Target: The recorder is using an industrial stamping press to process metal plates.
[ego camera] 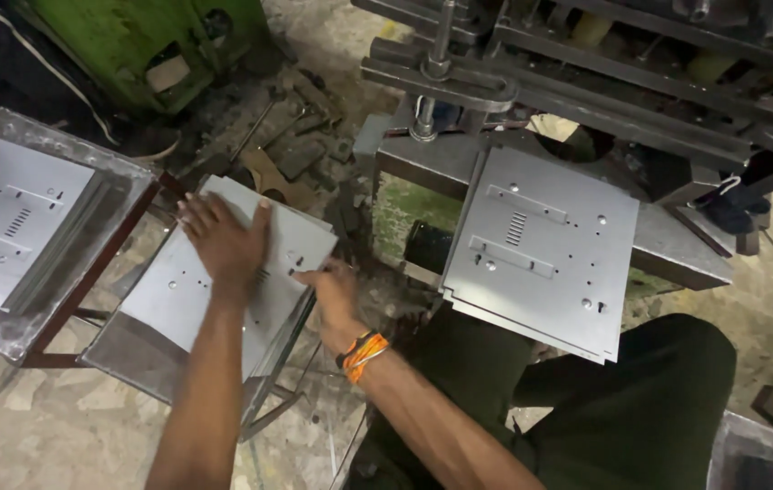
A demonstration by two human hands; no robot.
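A heavy steel press machine (604, 63) fills the upper right, its bars and bolts dark with grime. Under it a grey work bed (677, 249) carries a small stack of punched sheet-metal plates (545, 245), lying flat with slots and holes facing up. At the far left a metal tray table (5, 327) bears another stack of finished plates (9, 218). A green machine body (132, 36) stands at the top left, with scrap and tools scattered on the floor beside it.

Between the two stacks, on a lower sloping stand (132, 354), lies a third pile of plates (300, 249), tilted towards the person. The left hand (223, 240) rests flat on the top plate of this pile, fingers spread and palm down, gripping nothing. The right hand (332, 290), with an orange thread band (364, 352) at the wrist, sits at the pile's near right edge; its fingers curl at that edge, though whether they pinch a plate cannot be told.
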